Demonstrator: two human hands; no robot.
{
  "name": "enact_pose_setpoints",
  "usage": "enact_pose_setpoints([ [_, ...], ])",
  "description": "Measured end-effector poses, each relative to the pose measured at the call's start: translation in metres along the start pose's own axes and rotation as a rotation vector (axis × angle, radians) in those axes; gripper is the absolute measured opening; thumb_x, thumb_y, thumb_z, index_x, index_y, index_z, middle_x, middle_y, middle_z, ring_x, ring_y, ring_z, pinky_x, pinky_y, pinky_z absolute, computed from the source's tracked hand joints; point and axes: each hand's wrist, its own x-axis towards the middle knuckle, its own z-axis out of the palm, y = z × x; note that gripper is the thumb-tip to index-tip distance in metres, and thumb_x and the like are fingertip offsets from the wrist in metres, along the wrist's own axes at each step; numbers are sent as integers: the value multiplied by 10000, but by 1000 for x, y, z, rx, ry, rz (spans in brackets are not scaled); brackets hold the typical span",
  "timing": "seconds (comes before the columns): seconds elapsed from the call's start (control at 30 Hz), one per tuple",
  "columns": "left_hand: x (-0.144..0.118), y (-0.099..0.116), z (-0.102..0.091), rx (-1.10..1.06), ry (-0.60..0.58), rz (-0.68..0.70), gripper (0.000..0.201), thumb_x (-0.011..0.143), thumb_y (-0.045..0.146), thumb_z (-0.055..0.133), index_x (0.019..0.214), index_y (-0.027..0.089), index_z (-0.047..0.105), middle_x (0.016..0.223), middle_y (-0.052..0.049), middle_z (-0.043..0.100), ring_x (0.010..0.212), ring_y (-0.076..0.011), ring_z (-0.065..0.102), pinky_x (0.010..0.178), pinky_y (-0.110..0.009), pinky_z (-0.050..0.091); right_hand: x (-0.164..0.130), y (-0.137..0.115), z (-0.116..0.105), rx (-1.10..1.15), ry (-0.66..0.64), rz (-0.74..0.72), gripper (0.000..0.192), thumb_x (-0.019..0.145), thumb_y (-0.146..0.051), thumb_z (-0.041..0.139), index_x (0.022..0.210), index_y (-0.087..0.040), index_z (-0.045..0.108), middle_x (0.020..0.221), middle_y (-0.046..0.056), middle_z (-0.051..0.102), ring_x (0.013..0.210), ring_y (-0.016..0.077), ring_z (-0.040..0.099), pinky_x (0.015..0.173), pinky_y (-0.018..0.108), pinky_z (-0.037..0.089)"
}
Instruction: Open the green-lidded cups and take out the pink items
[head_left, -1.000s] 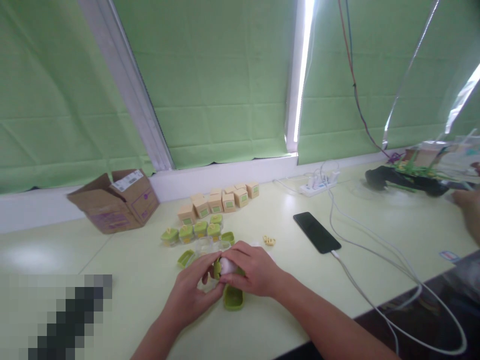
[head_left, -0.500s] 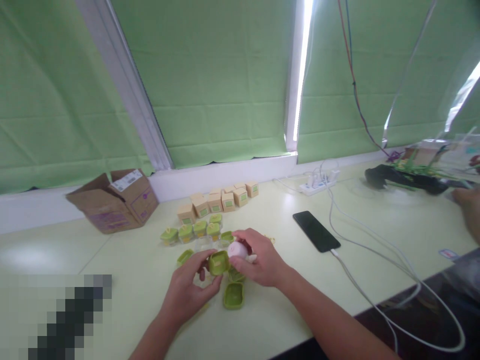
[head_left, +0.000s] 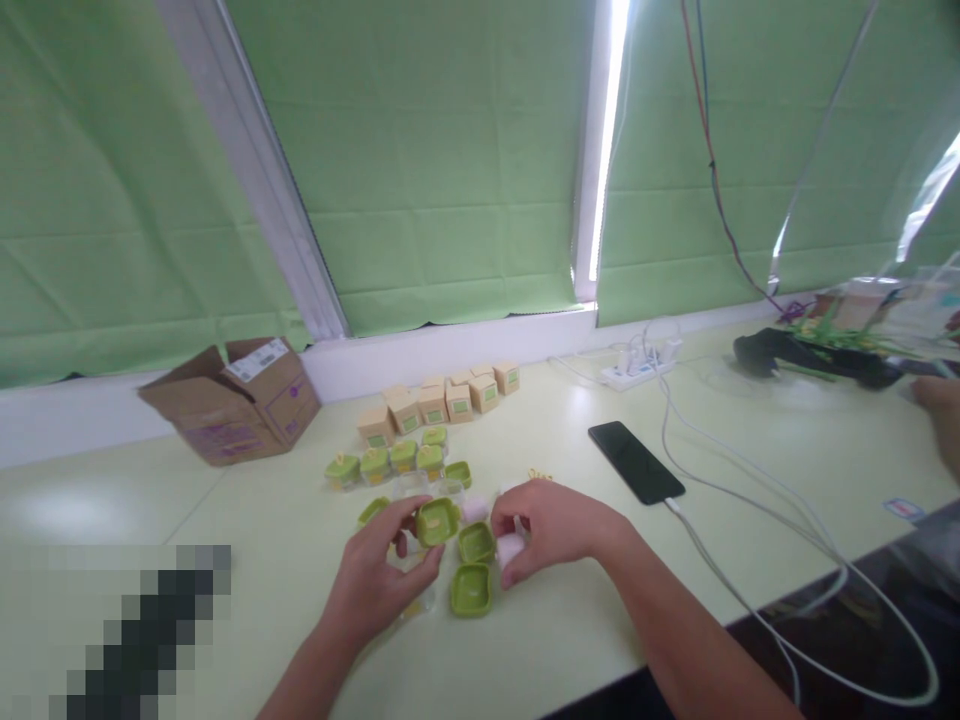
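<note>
Lime-green lid (head_left: 437, 521) with a yellow centre sat in the left hand (head_left: 379, 588); pale pink piece (head_left: 510, 549) in the right hand (head_left: 551, 525). Beside the lid, two plain green lids (head_left: 472, 570). Behind it, tan cartons (head_left: 442, 398) with green labels (brown cardboard box (head_left: 232, 400) printed purple). Right of the lid, a black phone (head_left: 636, 462) on a white cable (head_left: 750, 600).

Pale green desk (head_left: 247, 560) running along a white sill (head_left: 450, 345), green blinds (head_left: 435, 170) covering the windows, white window post (head_left: 251, 170) slanting at left, bright daylight strip (head_left: 604, 140) between blinds, dark floor past the desk's near right edge.
</note>
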Motion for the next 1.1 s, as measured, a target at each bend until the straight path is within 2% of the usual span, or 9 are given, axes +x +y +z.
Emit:
enact_pose_setpoints([
  [0.13, 0, -1, 0, 18, 15, -1, 402, 759, 261, 633, 1143, 175, 549, 806, -2, 627, 540, -91, 505, 574, -230, 486, -1, -1, 5, -150, -29, -88, 349, 656, -523, 722, 819, -217, 686, 784, -1, 619, 696, 149, 548, 576, 237, 357],
  [0.37, -1, -2, 1, 17, 10, -11, 393, 749, 266, 634, 1125, 183, 556, 799, -1, 628, 543, -90, 496, 561, -222, 475, 0, -6, 12, -311, -121, -5, 402, 668, -575, 690, 860, -223, 716, 847, 27, 575, 707, 158, 558, 572, 244, 363],
  [0.57, -2, -4, 2, -4, 8, 0, 407, 757, 252, 644, 1145, 191, 538, 841, -7, 626, 556, -90, 497, 559, -222, 478, 2, -8, 10, -283, -139, 10, 437, 661, -583, 699, 915, -227, 711, 868, 30, 613, 757, 176, 582, 610, 250, 381],
  [0.67, -2, -4, 3, -11, 7, 18, 413, 752, 246, 649, 1146, 194, 535, 867, -12, 635, 562, -92, 507, 549, -219, 478, 3, -8, 7, -195, -54, -24, 426, 680, -569, 704, 929, -223, 700, 840, 23, 633, 778, 175, 582, 654, 253, 399],
  [0.87, -1, 1, 4, -19, 15, 77, 401, 764, 239, 645, 1151, 194, 549, 961, -49, 661, 693, -134, 595, 579, -229, 502, 7, -10, 11, -67, 320, -62, 228, 888, -373, 563, 965, -199, 688, 790, 19, 594, 738, 124, 565, 686, 227, 411],
  [1.0, -2, 3, 6, -7, 18, 139, 402, 787, 247, 640, 1176, 197, 552, 1040, -74, 674, 792, -165, 636, 684, -267, 539, 13, -13, 24, -134, 401, -146, 211, 907, -339, 531, 934, -214, 699, 757, 13, 544, 690, 114, 529, 633, 218, 388],
  [1.1, -3, 4, 8, -15, 12, 165, 407, 806, 238, 633, 1200, 202, 541, 1046, -76, 682, 810, -166, 650, 694, -264, 549, 18, -14, 34, -236, 431, -172, 190, 896, -333, 542, 903, -232, 703, 738, 5, 527, 651, 112, 492, 594, 227, 353],
])
